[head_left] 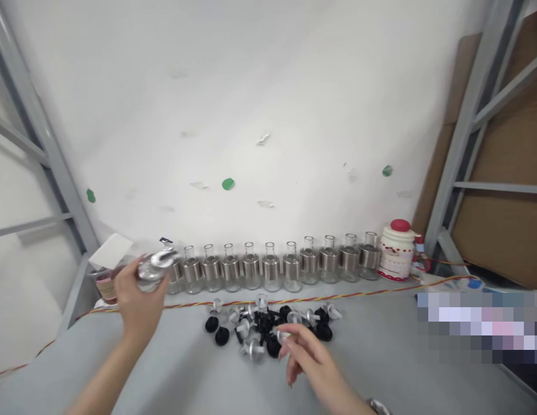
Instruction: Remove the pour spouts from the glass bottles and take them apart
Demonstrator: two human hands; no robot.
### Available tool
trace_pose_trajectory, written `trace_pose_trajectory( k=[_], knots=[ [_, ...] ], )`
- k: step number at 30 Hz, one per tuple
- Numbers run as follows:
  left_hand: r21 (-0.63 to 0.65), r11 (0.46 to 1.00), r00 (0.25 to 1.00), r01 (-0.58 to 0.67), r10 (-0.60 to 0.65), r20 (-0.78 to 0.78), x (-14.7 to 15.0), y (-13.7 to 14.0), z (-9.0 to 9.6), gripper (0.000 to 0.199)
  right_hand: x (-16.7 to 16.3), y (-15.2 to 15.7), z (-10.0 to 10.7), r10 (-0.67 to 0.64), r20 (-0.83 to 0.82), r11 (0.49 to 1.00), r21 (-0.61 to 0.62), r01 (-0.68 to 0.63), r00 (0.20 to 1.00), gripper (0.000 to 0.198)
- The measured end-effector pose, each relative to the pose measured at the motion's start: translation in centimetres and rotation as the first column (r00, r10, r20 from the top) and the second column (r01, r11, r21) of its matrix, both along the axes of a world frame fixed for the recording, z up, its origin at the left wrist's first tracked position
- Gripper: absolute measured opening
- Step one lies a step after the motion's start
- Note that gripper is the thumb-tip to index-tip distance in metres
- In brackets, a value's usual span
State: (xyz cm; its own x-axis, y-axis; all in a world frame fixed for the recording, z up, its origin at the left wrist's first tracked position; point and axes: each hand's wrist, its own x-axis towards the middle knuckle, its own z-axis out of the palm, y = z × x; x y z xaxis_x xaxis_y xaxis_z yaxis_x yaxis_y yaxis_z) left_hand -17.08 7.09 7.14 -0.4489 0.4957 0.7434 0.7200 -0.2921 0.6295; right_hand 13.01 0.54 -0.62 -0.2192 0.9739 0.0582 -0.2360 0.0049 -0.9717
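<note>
My left hand (136, 302) is wrapped round a shiny glass bottle (154, 268), raised in front of the left end of the bottle row. Motion smears this bottle, so its details are hard to make out. My right hand (309, 357) hovers over the loose pile, thumb and fingertips pinched on a small clear-and-silver stopper (282, 335). Beneath and beside it lie several black stoppers (222, 335) and several clear-and-silver stoppers (253, 349), heaped together. Behind the pile, several glass bottles with metal sleeves (270, 267) stand upright along the wall, their necks uncovered.
A cream jar with a red lid (397, 253) stands right of the bottles. A twisted red-yellow wire (355, 294) runs across the grey table (181, 369). At the left is a brown container (106, 288) beside a white card (111, 251). Grey metal posts (461, 132) flank the wall.
</note>
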Motion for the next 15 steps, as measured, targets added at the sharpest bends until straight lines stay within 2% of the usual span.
trace_pose_trajectory(
  k=[1,3,5,7,8,10,12,15],
  knots=[
    [0.121,0.993,0.982,-0.007,0.030,-0.186,1.2,-0.7,0.4,0.057,0.0,0.0,0.4,0.055,-0.054,0.996,-0.069,-0.059,0.997,0.042],
    [0.288,0.952,0.860,0.108,0.056,-0.507,3.7,-2.1,0.8,0.056,0.2,-0.1,1.2,0.170,-0.192,0.961,-0.186,-0.206,0.967,0.049],
    [0.331,0.918,0.689,0.219,0.095,-0.719,6.1,-3.4,0.4,0.051,0.4,-0.2,1.9,0.268,-0.313,0.904,-0.244,-0.350,0.911,0.058],
    [0.260,0.916,0.502,0.307,0.076,-0.861,8.0,-4.6,-0.5,0.038,0.5,-0.4,2.2,0.339,-0.386,0.849,-0.268,-0.455,0.858,0.065],
    [0.257,0.901,0.441,0.349,0.084,-0.894,8.7,-5.0,-1.1,0.032,0.5,-0.4,2.2,0.356,-0.406,0.830,-0.277,-0.484,0.842,0.067],
    [0.243,0.867,0.376,0.435,0.070,-0.924,9.6,-5.6,-2.3,0.030,0.4,-0.5,1.9,0.362,-0.414,0.818,-0.289,-0.497,0.835,0.061],
    [0.218,0.846,0.368,0.487,0.028,-0.929,10.0,-5.9,-3.0,0.029,0.3,-0.6,1.5,0.357,-0.377,0.834,-0.283,-0.473,0.855,0.048],
    [0.175,0.838,0.370,0.517,-0.034,-0.928,10.1,-6.1,-3.2,0.025,0.2,-0.9,1.3,0.351,-0.306,0.859,-0.270,-0.435,0.885,0.033]
  ],
)
